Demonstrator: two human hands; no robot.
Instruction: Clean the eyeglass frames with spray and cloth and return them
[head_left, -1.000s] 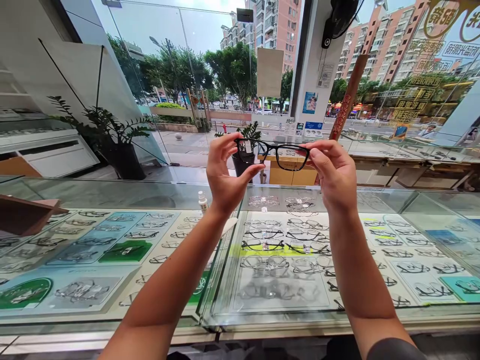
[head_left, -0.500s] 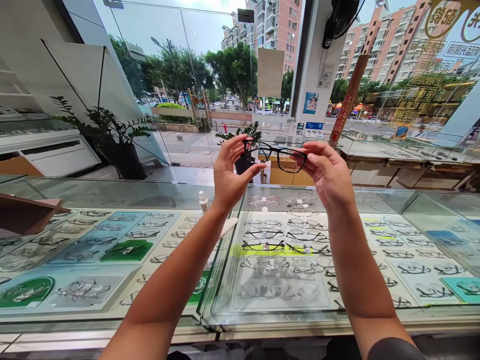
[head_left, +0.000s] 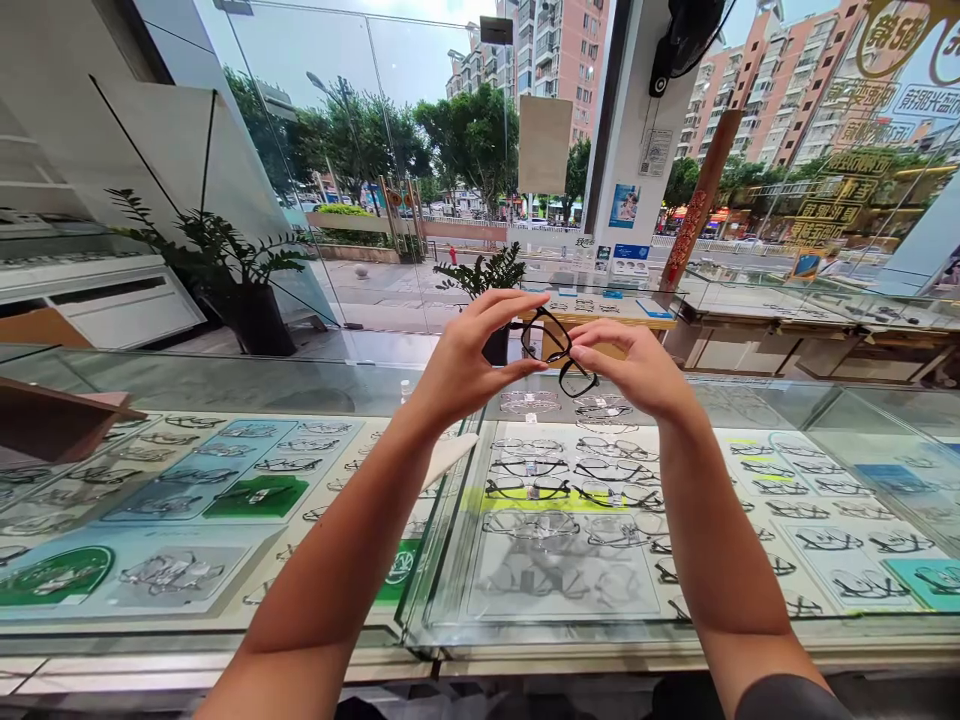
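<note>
So the left hand [head_left: 472, 355] had its thumb and index finger spread about a lens tall, tips at the top and bottom rim of one side of a pair of black-framed glasses [head_left: 561, 355], while the right hand [head_left: 637, 365] had a much narrower pinch going, thumb and fingertips almost together by the bridge. Couldn't really tell how hard either one was squeezing. The frame was up in the air, tilted, with the lens on the right-hand side hanging lower, clear of the glass display counter [head_left: 517, 632] and seen against its far edge, just right of the seam between the two cases. Going by looks, I'd call it super light, stiff around the rims, a bit slick if that gloss was plastic, and fragile at the bridge and hinges. Rim edges or the bridge were the sane places to hold, fingertips off the lenses, no twisting. Below, inside the counter, rows of display frames [head_left: 529, 488] ran from near the far edge toward the front one, with a green card [head_left: 255, 497] over on the left side. A white bottle cap [head_left: 405, 390] poked up behind the left forearm, and a potted plant [head_left: 259, 320] stood past the far edge, off left.
</note>
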